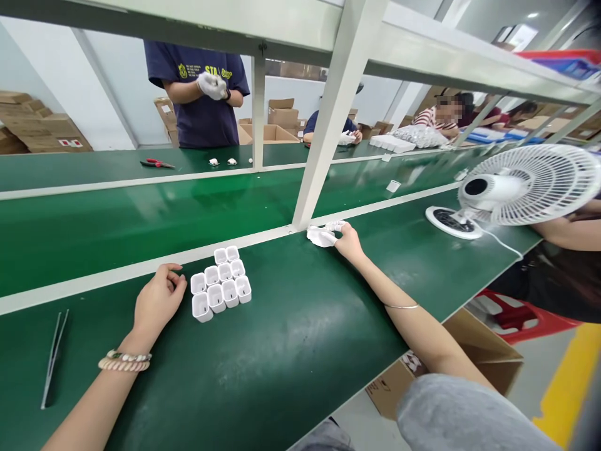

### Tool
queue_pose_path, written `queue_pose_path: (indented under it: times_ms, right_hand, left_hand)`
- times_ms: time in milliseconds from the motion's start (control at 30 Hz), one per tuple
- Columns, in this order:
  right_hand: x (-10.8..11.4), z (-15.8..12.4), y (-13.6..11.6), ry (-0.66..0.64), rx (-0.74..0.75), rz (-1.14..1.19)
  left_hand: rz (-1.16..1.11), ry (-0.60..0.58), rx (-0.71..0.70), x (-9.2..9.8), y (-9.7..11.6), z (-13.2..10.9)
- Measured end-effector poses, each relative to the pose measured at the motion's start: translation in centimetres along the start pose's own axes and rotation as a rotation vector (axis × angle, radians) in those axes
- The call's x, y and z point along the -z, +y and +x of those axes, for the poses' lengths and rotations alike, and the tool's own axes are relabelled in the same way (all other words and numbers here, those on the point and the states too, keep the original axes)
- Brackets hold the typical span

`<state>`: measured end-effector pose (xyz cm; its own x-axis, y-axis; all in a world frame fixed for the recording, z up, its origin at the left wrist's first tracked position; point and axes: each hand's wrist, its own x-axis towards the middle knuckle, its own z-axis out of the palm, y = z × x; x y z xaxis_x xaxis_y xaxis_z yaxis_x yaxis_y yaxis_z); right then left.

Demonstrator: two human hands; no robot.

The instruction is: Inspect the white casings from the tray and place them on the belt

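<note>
The person's left hand [158, 302], fingers loosely curled around nothing visible, is just beside a cluster of small white cups [217, 306] on the green table [291, 357] (tweezers [53, 363] lie left of the wrist). Farther out, the right hand [349, 243] pinches a crumpled white cloth [320, 237], thumb and fingers closed on it, by a pale post [323, 131]. Beyond stands a co-worker [206, 119] wearing white gloves [213, 86].
</note>
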<state>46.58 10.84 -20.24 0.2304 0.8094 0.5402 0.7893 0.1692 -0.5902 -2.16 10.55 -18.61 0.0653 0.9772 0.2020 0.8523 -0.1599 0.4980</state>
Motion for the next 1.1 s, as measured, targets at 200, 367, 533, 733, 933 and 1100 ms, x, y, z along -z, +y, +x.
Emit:
queue_pose_path:
  times_ms: [200, 367, 533, 733, 933, 1100]
  right_hand:
    - [-0.16, -0.19, -0.18, 0.042, -0.008, 0.059]
    - [-0.43, -0.14, -0.13, 0.052, -0.016, 0.077]
    - [-0.62, -0.10, -0.15, 0.057, -0.015, 0.083]
    - [-0.57, -0.07, -0.28, 0.048, -0.008, 0.078]
    - [-0.60, -0.05, -0.05, 0.048, 0.009, 0.067]
    - [-0.70, -0.06, 0.08, 0.058, 0.013, 0.058]
  left_hand:
    - [0.005, 0.015, -0.008, 0.09, 0.40, 0.07]
    - [-0.004, 0.012, -0.006, 0.13, 0.41, 0.00]
    - [0.010, -0.005, -0.001, 0.18, 0.49, -0.02]
    - [0.017, -0.008, -0.008, 0.21, 0.49, -0.03]
    - [0.021, -0.009, -0.007, 0.17, 0.40, 0.00]
    - [0.017, -0.005, -0.011, 0.14, 0.32, -0.01]
